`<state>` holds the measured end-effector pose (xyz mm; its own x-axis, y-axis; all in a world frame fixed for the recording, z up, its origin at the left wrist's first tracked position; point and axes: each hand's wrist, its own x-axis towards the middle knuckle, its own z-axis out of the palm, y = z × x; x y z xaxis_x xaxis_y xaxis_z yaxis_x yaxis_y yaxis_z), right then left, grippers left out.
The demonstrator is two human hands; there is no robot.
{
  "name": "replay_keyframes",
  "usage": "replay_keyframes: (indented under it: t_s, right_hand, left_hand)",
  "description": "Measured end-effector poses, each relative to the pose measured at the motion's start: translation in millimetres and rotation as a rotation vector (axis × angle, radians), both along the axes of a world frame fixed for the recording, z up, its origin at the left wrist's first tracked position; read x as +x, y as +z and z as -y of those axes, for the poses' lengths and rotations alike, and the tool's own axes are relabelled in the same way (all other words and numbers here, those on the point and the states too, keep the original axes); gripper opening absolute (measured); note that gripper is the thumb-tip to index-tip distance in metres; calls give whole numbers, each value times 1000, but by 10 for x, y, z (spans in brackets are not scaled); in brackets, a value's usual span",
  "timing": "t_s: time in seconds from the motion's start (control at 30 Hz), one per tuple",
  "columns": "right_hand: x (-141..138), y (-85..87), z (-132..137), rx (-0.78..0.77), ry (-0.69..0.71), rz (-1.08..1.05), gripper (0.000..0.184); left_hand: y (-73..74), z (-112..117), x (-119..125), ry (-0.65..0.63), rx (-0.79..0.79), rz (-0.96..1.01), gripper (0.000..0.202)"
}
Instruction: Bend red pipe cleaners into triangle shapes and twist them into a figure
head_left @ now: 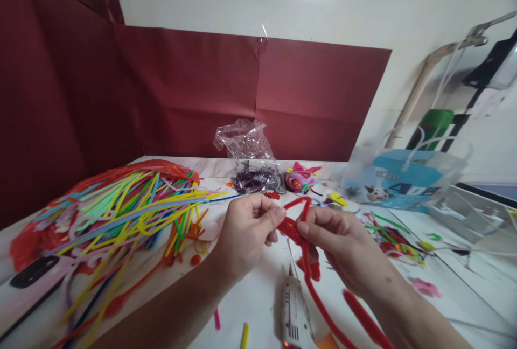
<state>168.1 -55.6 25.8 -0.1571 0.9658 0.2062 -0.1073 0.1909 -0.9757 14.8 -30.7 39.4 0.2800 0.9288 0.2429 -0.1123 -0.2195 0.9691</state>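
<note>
Both hands pinch a piece of red pipe cleaner above the middle of the table. My left hand grips one end of its folded part between thumb and fingers. Close beside it, my right hand holds the other side, thumb against forefinger. A loop of the red stem rises between the hands, and a long tail hangs down toward the bottom edge. Beneath them lies a white hot glue gun, its nozzle pointing away from me and a red light at its lower end. Part of the red piece is hidden behind the fingers.
A heap of colourful pipe cleaners spreads at left, near a pink device. At the back are a clear plastic bag and a pink fuzzy figure. Scraps, a printed carrier bag and a clear box stand right.
</note>
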Motion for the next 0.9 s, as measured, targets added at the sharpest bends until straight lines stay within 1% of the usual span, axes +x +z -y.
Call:
replay_keyframes:
  t_s: [0.17, 0.23, 0.3, 0.37, 0.43, 0.5, 0.57, 0.6, 0.63, 0.67, 0.7, 0.73, 0.77, 0.83, 0.9]
  right_hand:
    - [-11, 3, 3, 29, -83, 17, 24]
    - [-26, 12, 16, 43, -70, -6, 23]
    - [-38, 17, 24, 46, -36, -21, 23]
    - [-32, 17, 20, 41, -9, -1, 23]
    - [-1, 20, 11, 69, -34, 56, 22]
    - [46, 35, 14, 169, -152, 169, 18]
    - [84, 65, 45, 371, -313, 376, 8]
    - [91, 85, 73, 498, -360, 510, 7]
    - [87, 104, 108, 629, -366, 650, 13]
    - [72, 122, 147, 743, -330, 788, 19]
    - [48, 137, 186, 827, -279, 901, 24]
    - [17, 145, 222, 878, -217, 1008, 27]
    - [-16, 148, 252, 906, -185, 1093, 29]
    - [-74, 134, 286, 915, -152, 1211, 28]
    - [-105, 109, 289, 924, -155, 1244, 22]
  left_hand:
    - [-5, 34, 39, -50, -33, 62, 19]
    - [-17, 57, 68, -67, -37, 67, 16]
    - [-32, 71, 91, -55, -23, 75, 14]
    - [-43, 68, 97, -34, -17, 97, 14]
    - [-40, 47, 84, -17, -35, 125, 15]
    - [-25, 17, 58, 11, -60, 145, 14]
    - [-5, -10, 30, 34, -94, 147, 15]
    - [5, -19, 18, 40, -113, 145, 16]
    - [12, -26, 9, 41, -131, 143, 17]
    - [18, -30, 2, 42, -143, 147, 18]
    - [22, -33, -1, 43, -151, 151, 18]
    - [23, -34, -2, 43, -153, 157, 18]
    - [23, -35, -1, 41, -156, 165, 18]
    - [18, -36, 5, 29, -163, 168, 18]
    - [9, -34, 16, 34, -143, 144, 18]
